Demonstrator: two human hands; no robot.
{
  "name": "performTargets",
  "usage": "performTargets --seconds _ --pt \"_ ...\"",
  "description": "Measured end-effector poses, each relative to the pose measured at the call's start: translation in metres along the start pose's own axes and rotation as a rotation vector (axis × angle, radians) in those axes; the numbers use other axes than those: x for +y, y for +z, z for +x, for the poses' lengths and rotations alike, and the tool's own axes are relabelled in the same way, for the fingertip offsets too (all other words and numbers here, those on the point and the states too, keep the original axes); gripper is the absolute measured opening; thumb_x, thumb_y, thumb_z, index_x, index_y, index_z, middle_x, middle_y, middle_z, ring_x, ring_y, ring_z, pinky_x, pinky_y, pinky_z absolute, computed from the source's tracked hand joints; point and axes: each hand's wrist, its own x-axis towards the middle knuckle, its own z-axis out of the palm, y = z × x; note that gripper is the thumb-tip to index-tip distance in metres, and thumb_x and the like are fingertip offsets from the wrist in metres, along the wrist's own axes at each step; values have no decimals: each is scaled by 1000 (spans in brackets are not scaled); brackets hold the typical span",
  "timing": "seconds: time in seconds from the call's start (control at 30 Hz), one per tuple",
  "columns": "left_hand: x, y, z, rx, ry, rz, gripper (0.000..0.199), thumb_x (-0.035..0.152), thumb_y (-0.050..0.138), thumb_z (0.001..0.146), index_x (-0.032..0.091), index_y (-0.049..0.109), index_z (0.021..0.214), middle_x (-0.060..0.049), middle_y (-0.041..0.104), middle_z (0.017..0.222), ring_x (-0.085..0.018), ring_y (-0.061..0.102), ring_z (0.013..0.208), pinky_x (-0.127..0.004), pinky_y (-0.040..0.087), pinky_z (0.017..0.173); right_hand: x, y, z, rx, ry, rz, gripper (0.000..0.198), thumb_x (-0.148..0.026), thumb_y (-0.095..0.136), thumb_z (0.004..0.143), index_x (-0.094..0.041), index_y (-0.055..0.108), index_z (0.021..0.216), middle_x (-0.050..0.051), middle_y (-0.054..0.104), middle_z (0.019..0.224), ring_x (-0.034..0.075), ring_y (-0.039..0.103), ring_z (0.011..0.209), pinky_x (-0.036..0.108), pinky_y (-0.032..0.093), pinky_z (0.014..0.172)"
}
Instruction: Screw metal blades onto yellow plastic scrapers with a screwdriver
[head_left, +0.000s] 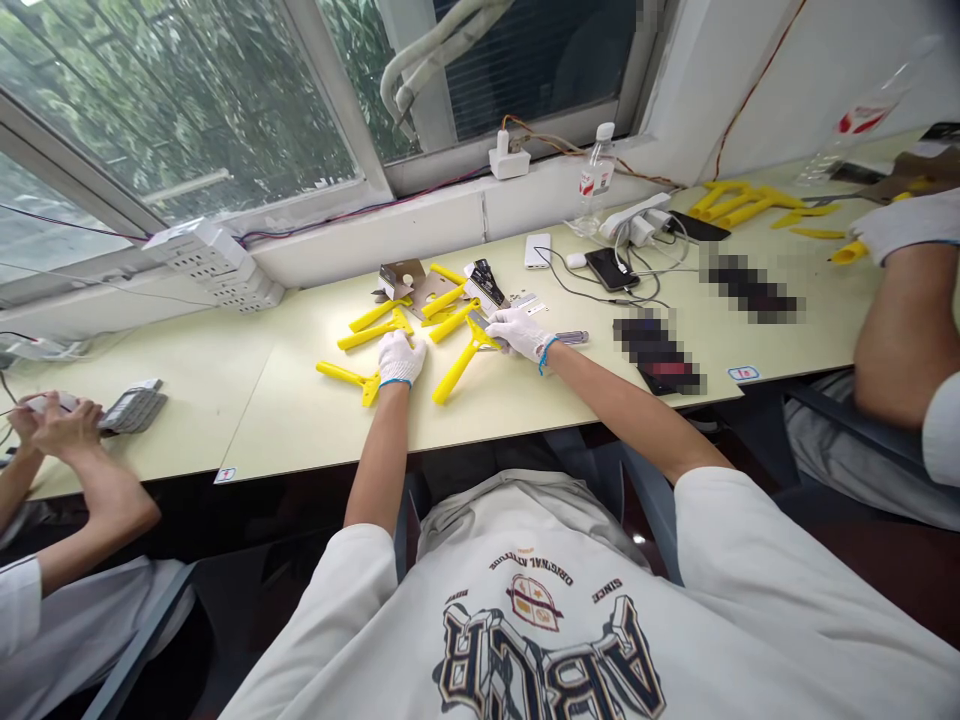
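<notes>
Head view: between your hands a scraper [454,374] is pinched at its grey plate [478,318] by your right hand [517,332], your left hand [401,358] curls, can't tell on what, and other scrapers [341,374] loose on the desk [300,430] suggest work partway, finished count unclear.

The person's left forearm [381,450] rises toward the frame's centre, the gloved left hand [402,360] back up, fingertips hidden. The right forearm [626,400] slants up and leftward; the gloved right hand [521,333], just right of centre, grips with bent fingers.
</notes>
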Motion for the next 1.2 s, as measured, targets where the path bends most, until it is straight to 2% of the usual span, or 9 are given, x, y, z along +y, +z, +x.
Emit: performTargets --seconds 0.2,0.33,0.43,0.53,0.67,0.9,1.07,1.13,1.2 --pt "8 1 -4 -180 271 -106 54 49 73 88 23 70 135 -16 68 132 -38 62 129 -50 50 113 2 -2 3 -21 -3 5 21 -23 68 109 -6 68 98 -2 61 64 2 48 53 12 43 55" --pt "5 -7 -2 -249 335 -136 67 47 70 89 23 65 152 -15 63 149 -39 57 142 -51 46 123 1 -2 4 -34 4 -5 20 -24 68 109 -6 68 100 -3 59 65 2 49 53 14 45 57" --pt "-2 -15 0 -364 386 -146 87 42 74 80 25 56 164 -13 57 162 -40 47 155 -51 39 132 -1 -2 2 -33 12 -18 24 -29 70 109 -6 69 102 -3 60 67 3 51 55 15 49 59" --pt "-6 -22 1 -427 399 -141 99 28 69 71 25 53 168 -12 59 161 -40 45 157 -52 38 134 -4 -2 -4 -26 15 -29 31 -37 69 110 -7 70 105 -1 64 76 4 58 62 17 54 63" --pt "-6 -25 0 -402 380 -140 98 23 65 68 25 58 165 -12 62 158 -42 48 155 -55 40 132 -7 0 -12 -6 7 -28 37 -43 69 110 -6 71 109 1 68 87 7 65 72 18 58 67" --pt "-5 -20 0 -321 396 -147 78 35 72 75 25 68 153 -11 66 153 -38 55 147 -49 42 130 -10 1 -16 0 7 -13 35 -41 69 110 -6 71 111 2 68 90 7 65 74 17 58 67" --pt "0 -17 -2 -127 304 -239 45 39 71 84 24 81 124 -12 79 122 -33 71 114 -43 54 108 -9 0 -15 -15 6 -4 35 -40 70 109 -7 71 119 5 71 103 12 70 88 23 63 78" --pt "2 -20 -4 -28 265 -329 31 40 61 92 23 82 106 -11 80 106 -30 73 103 -39 55 98 -9 0 -15 -21 9 -9 34 -39 69 110 -6 71 119 5 70 102 11 70 87 22 62 77" --pt "4 -23 -5 53 170 -430 29 40 56 96 23 79 91 -9 76 91 -27 73 96 -34 55 87 -9 0 -15 -28 7 -13 33 -38 68 110 -6 71 116 3 69 98 9 68 83 19 60 73"
